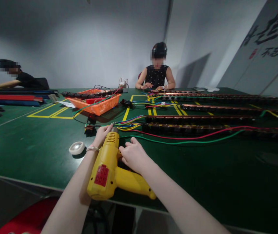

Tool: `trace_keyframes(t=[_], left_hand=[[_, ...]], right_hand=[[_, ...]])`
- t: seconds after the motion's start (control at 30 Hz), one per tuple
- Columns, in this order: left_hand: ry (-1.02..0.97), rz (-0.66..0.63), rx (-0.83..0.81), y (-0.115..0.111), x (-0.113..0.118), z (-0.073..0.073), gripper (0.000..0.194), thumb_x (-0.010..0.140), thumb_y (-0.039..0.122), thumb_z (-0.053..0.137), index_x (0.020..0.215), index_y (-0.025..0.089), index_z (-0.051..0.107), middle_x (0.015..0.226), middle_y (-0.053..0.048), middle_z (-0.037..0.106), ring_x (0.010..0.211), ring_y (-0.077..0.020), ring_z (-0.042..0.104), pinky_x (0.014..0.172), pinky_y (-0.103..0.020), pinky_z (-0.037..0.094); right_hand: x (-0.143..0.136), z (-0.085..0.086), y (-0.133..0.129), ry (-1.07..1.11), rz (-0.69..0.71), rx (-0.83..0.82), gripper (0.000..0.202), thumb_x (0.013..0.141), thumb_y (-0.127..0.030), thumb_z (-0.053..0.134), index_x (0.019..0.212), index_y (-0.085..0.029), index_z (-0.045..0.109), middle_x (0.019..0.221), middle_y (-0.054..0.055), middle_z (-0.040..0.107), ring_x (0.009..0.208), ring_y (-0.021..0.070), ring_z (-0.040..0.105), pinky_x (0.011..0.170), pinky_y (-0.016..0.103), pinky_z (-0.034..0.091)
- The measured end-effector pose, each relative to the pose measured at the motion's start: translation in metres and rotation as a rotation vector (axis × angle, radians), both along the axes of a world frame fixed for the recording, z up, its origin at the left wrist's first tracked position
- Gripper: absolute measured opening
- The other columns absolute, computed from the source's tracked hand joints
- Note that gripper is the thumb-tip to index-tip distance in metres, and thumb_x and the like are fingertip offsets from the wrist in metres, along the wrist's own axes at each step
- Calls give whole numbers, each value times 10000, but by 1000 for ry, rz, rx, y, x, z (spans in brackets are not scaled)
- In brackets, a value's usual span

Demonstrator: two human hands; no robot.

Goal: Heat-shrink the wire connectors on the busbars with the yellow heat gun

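A yellow heat gun (105, 162) lies at the near side of the green table, its nozzle pointing away from me. Beyond the nozzle, my left hand (102, 134) pinches the ends of thin coloured wires (128, 125); the gun partly covers its fingers. My right hand (133, 155) is beside the gun's trigger, its fingers curled against that side; the inner fingertips are hidden. The wires run right into long dark strips with copper-coloured edges (197, 118). A red wire (178, 138) and a green wire (178, 143) stretch along the strips' near side.
A white tape roll (77, 148) is left of my left wrist. Farther back stands an orange basket (105, 105) holding dark strips. A co-worker (156, 76) sits across the table; another person (24, 78) leans at far left by stacked bars (12, 99). A red stool (31, 216) is below.
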State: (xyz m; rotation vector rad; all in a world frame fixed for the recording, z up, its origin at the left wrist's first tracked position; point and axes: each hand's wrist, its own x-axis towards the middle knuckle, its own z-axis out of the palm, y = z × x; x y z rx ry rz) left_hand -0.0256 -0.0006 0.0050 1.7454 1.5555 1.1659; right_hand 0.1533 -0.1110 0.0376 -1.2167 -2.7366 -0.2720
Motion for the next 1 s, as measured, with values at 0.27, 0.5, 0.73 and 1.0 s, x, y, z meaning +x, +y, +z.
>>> trace_keyframes(t=[0.27, 0.5, 0.73, 1.0], left_hand=[[20, -14, 17, -3, -1, -1, 506, 695, 653, 444, 532, 174, 447, 503, 22, 369, 543, -109, 328, 496, -239, 248], [96, 17, 42, 1, -1, -10, 480, 790, 560, 431, 538, 160, 516, 500, 18, 468, 536, -115, 410, 524, -232, 288], [136, 6, 89, -2, 0, -6, 489, 824, 516, 409, 529, 159, 566, 531, -4, 557, 583, -141, 506, 616, -246, 353], [219, -4, 105, -4, 5, -6, 464, 840, 476, 399, 558, 155, 579, 556, -6, 573, 588, -141, 515, 594, -245, 355]], right_hand=[[5, 0, -2, 6, 10, -9, 189, 844, -299, 563, 913, -135, 627, 797, 77, 681, 843, 195, 601, 868, 342, 277], [27, 3, -7, -35, -13, -25, 210, 851, -327, 566, 919, -138, 630, 806, 82, 669, 846, 195, 586, 839, 336, 274], [58, 0, -7, -56, -41, -36, 178, 846, -304, 561, 901, -149, 626, 812, 71, 649, 837, 197, 565, 830, 338, 263], [93, 4, 0, -65, -149, -65, 137, 849, -221, 511, 860, -143, 623, 827, 81, 638, 822, 194, 547, 805, 324, 268]])
